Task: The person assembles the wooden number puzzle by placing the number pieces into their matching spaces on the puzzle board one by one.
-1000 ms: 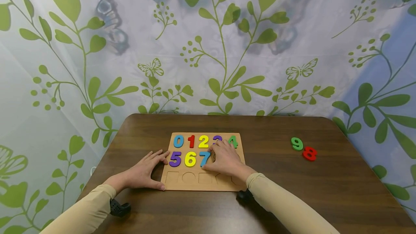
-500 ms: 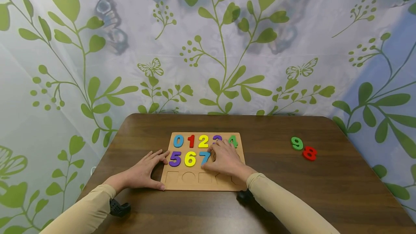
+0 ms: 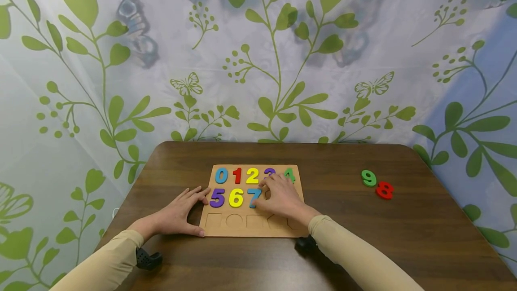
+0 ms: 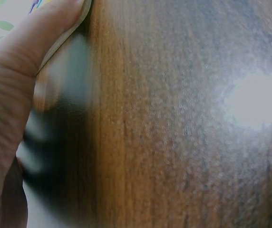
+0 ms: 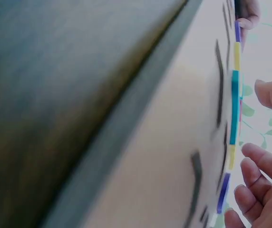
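A wooden number board (image 3: 220, 231) lies flat on the table. My left hand (image 3: 179, 212) rests at its left edge, fingers spread along the side and thumb at the near left corner. Over the right half is my right hand (image 3: 281, 196), beside the blue number 7 (image 3: 253, 196), which sits in the second row. In the right wrist view the thumb and loosely bent fingers stand apart from the 7 (image 5: 234, 107) with nothing between them. The purple 3 (image 3: 269, 172) and green 4 (image 3: 289, 174) are partly hidden by that hand.
Also on the board are a blue 0 (image 3: 221, 175), red 1 (image 3: 237, 175), yellow 2 (image 3: 252, 175), purple 5 (image 3: 217, 197) and yellow 6 (image 3: 236, 197). Shape recesses (image 3: 234, 220) line its near row. A green 9 (image 3: 368, 178) and red 8 (image 3: 384, 190) lie to the right.
My right thumb and fingers have come slightly away from the blue 7, letting go of it, and more of the 7 shows. The left hand has stayed in place.
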The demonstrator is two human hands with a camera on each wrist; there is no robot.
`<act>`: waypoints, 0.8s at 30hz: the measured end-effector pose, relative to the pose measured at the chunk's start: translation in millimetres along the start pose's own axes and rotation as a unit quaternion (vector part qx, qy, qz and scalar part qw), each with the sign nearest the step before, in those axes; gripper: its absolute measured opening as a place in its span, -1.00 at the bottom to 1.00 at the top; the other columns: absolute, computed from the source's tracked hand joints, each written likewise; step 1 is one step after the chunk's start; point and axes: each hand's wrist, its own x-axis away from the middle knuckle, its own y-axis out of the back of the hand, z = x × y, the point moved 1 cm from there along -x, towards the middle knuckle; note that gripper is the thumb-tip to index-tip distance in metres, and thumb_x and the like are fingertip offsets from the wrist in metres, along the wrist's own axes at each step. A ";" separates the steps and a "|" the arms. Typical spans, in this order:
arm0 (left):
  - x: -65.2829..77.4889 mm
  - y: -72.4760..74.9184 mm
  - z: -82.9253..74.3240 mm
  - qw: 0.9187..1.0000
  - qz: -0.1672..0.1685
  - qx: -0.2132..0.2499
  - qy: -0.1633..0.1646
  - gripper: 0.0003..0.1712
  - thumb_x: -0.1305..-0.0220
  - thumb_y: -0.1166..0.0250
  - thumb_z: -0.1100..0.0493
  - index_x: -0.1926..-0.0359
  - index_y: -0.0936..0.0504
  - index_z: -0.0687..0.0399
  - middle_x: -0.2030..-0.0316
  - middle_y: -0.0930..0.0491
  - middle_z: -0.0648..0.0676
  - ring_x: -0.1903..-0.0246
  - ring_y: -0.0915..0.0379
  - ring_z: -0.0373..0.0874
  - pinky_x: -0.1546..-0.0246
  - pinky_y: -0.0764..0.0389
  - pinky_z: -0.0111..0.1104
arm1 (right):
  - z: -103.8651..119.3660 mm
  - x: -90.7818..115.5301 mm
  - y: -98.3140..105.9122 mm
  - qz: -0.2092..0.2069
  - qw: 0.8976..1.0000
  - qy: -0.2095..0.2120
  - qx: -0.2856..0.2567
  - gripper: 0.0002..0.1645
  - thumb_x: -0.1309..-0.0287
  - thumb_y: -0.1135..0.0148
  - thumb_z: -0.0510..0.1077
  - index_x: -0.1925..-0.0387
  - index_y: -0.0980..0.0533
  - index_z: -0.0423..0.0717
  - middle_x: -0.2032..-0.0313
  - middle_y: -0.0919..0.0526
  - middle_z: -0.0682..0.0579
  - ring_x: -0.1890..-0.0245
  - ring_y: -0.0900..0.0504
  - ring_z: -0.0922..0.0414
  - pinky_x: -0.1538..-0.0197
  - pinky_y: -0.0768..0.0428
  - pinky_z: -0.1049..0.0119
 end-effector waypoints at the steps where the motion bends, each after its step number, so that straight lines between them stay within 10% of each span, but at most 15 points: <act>1: 0.0 -0.1 0.1 1.000 0.000 0.000 0.000 -0.14 0.02 -0.44 -0.53 -0.14 -0.41 -0.18 -0.57 -0.10 0.08 -0.56 0.14 0.23 -0.47 0.20 0.25 | -1.2 0.9 2.2 -0.002 1.000 0.000 -0.005 -0.34 -0.05 -0.41 0.38 -0.03 -0.62 0.06 0.01 -0.60 0.14 -0.09 -0.43 0.03 -0.22 -0.37 -0.03; 24: 0.0 -0.5 -0.8 1.000 -0.005 -0.001 -0.010 -0.14 0.00 -0.43 -0.53 -0.14 -0.41 -0.17 -0.57 -0.11 0.11 -0.54 0.11 0.27 -0.45 0.17 0.29 | -107.5 67.5 86.4 -0.091 0.989 -0.063 -0.094 -0.49 -0.31 -0.37 0.14 -0.16 -0.57 -0.01 0.03 -0.61 -0.03 -0.07 -0.44 -0.06 -0.05 -0.41 -0.08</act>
